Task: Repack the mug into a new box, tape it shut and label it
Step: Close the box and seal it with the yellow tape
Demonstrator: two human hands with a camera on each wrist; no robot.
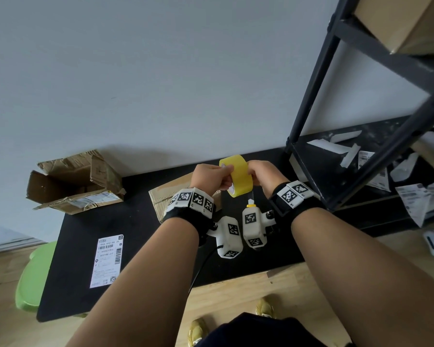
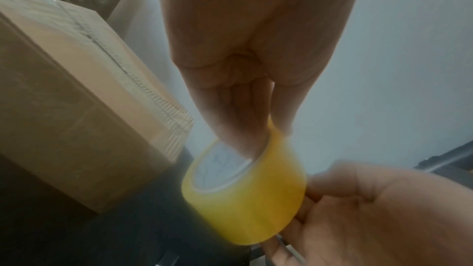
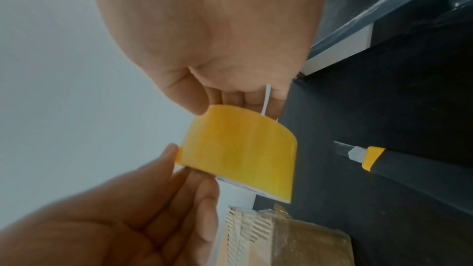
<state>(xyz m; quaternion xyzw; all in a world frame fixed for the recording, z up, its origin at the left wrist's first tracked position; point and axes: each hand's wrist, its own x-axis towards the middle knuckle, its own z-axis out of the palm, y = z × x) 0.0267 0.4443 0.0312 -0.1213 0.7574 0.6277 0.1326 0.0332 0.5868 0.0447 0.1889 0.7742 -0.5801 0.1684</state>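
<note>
Both hands hold a yellow tape roll in the air above the black table. My left hand has fingers inside the roll's white core and its thumb outside. My right hand grips the roll's outer band from the other side. The closed brown box stands below my left hand, its top seam showing. A shipping label lies flat near the table's front left. The mug is not visible.
A torn, open old box sits at the table's back left. A yellow-and-black utility knife lies on the table below the roll. A black shelf rack with loose papers stands at the right. A green stool is at the left.
</note>
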